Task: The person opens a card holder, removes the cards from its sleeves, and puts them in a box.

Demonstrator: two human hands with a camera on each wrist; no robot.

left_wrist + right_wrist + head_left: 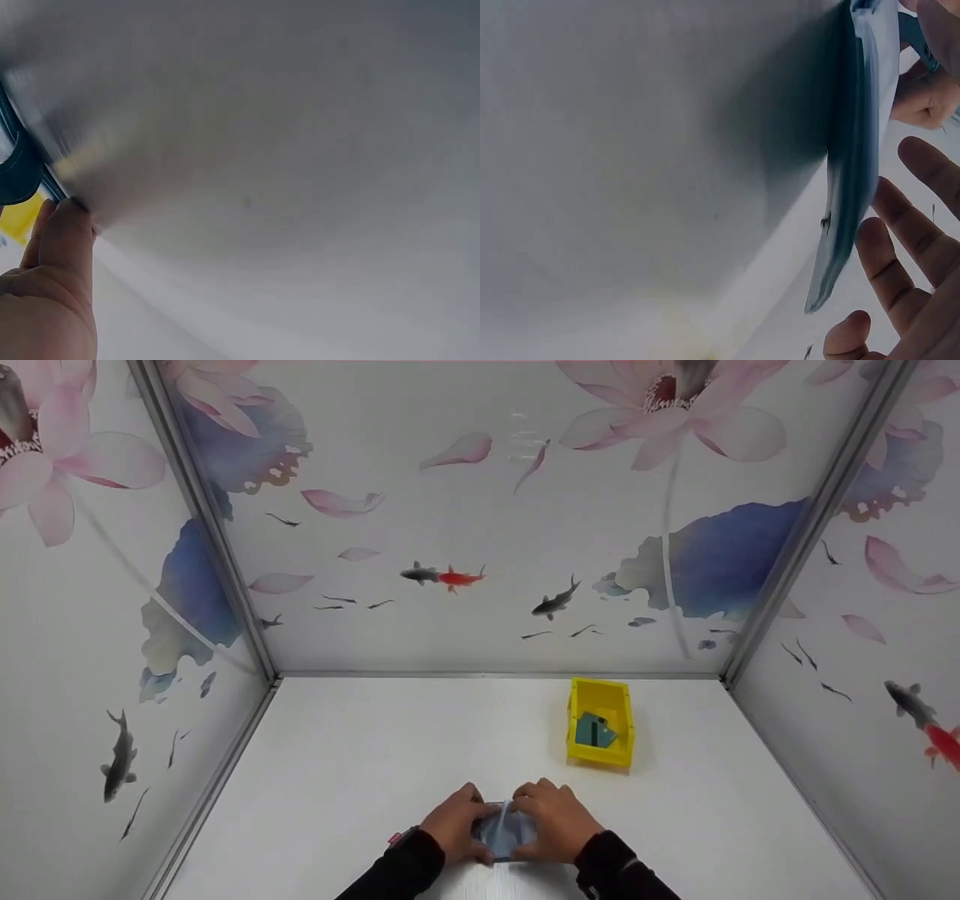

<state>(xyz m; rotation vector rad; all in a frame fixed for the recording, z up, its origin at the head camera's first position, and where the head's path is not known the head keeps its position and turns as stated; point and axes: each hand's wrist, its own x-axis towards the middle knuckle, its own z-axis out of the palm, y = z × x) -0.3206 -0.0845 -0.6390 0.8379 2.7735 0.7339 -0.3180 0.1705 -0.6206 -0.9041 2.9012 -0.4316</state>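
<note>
A flat teal wallet (506, 834) lies between both hands near the front of the table, with a pale, thin leaf raised along its middle. At its left edge, my left hand (459, 825) grips it between thumb and fingers. My right hand (559, 819) holds the opposite side, fingers bent at the far edge and thumb at the near one. In the left wrist view, a stitched strap (21, 174) stands out beside the left hand's fingers (66, 240). Seen edge-on in the right wrist view, the wallet (847, 187) has several layers, with some right fingers (889, 274) stretched out against it.
Beyond the right hand stands a yellow bin (618, 701) holding flat teal pieces (594, 730), one with a dark stripe. The white table (375, 750) is walled on three sides by panels (480, 630) printed with flowers and fish.
</note>
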